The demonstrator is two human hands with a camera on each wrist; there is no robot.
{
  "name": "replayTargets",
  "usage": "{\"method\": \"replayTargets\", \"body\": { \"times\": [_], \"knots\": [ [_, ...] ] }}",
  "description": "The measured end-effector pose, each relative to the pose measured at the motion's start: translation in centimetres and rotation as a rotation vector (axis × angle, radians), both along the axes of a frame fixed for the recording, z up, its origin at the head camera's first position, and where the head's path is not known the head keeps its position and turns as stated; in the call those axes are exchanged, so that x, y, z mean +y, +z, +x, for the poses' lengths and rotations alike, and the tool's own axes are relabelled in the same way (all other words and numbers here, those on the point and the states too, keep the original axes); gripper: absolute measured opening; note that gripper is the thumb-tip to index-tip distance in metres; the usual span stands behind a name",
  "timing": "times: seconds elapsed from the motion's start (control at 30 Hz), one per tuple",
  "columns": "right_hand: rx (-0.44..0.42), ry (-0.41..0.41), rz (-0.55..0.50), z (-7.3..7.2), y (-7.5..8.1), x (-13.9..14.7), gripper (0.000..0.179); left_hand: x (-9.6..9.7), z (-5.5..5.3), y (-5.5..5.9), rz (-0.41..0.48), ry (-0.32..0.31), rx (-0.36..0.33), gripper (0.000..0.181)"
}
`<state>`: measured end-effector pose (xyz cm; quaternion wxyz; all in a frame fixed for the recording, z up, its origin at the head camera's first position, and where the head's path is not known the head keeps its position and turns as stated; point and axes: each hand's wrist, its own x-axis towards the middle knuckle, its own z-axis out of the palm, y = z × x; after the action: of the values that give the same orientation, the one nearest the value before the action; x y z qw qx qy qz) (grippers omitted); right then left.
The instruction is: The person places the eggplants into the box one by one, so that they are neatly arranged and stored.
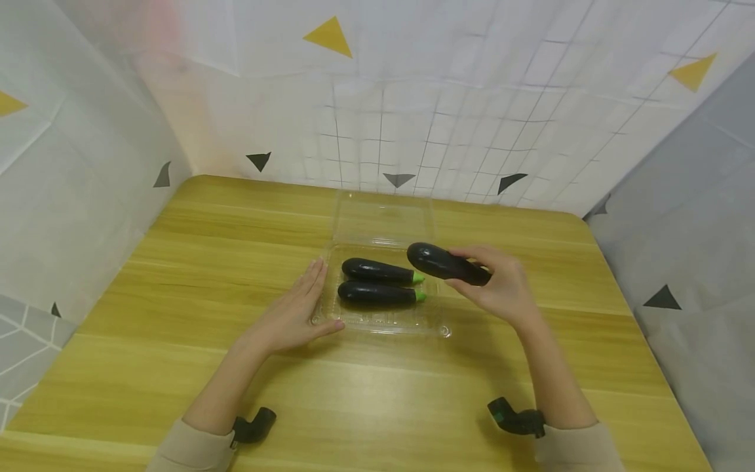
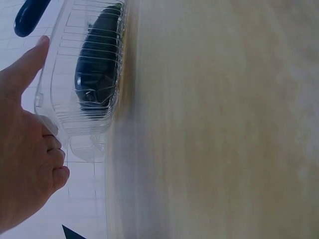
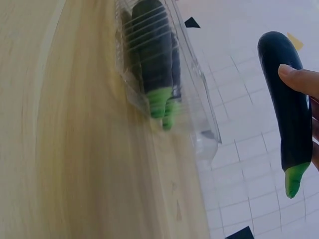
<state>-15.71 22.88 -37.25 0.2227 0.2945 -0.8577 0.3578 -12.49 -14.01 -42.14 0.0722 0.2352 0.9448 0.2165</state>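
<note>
Two dark eggplants with green stem ends, a far one (image 1: pixel 377 270) and a near one (image 1: pixel 377 294), lie side by side in a clear plastic clamshell box (image 1: pixel 383 322). Its lid (image 1: pixel 383 216) is folded back, away from the person. My right hand (image 1: pixel 498 282) grips a third eggplant (image 1: pixel 439 261) between thumb and fingers, raised at the box's right side; its green stem shows in the right wrist view (image 3: pixel 296 180). At the box's left side rests my left hand (image 1: pixel 295 311), fingers straight along the wall and thumb at the front left corner.
The box stands on a wood-grain table (image 1: pixel 366 393). White patterned sheeting (image 1: pixel 377 118) rises behind the table and along both sides. A black wrist mount (image 1: pixel 253 426) sits on the left forearm, another (image 1: pixel 516 418) on the right.
</note>
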Motion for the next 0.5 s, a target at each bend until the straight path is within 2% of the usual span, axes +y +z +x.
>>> {"method": "replayTargets", "body": {
  "times": [0.5],
  "knots": [
    [0.033, 0.08, -0.036, -0.1, 0.8, -2.0, 0.05, -0.1, 0.0, -0.1, 0.002, 0.001, 0.004, 0.107]
  ]
}}
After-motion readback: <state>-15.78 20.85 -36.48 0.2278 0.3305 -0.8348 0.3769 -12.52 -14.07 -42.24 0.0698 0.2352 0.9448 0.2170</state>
